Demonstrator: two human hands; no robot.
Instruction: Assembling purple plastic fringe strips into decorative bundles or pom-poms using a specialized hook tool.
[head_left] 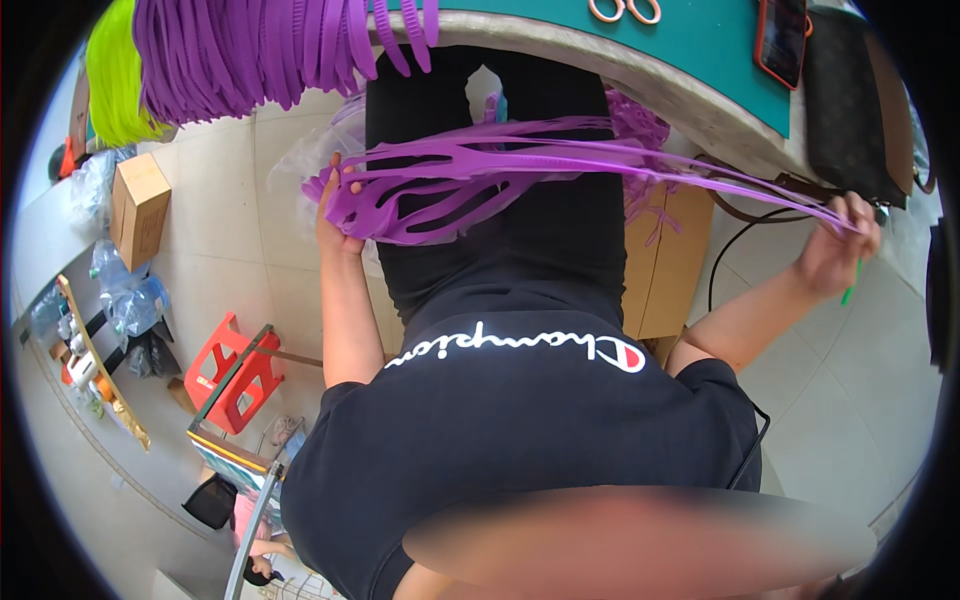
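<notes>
A bundle of thin purple rubbery straps stretches across my lap from one hand to the other. At the left, my left hand is closed round the thick, looped end of the bundle. Far out to the right, my right hand grips several strands drawn taut and narrow. A small green stick-like piece pokes out below that fist; its other end is hidden. Beneath the stretched strands, more purple scrap strips hang in a tangle beside my right thigh.
Rows of purple straps and lime-green straps hang over the edge of the green-topped table. On it lie scissors and a phone. A brown bag is at right. Left are a carton and a red stool.
</notes>
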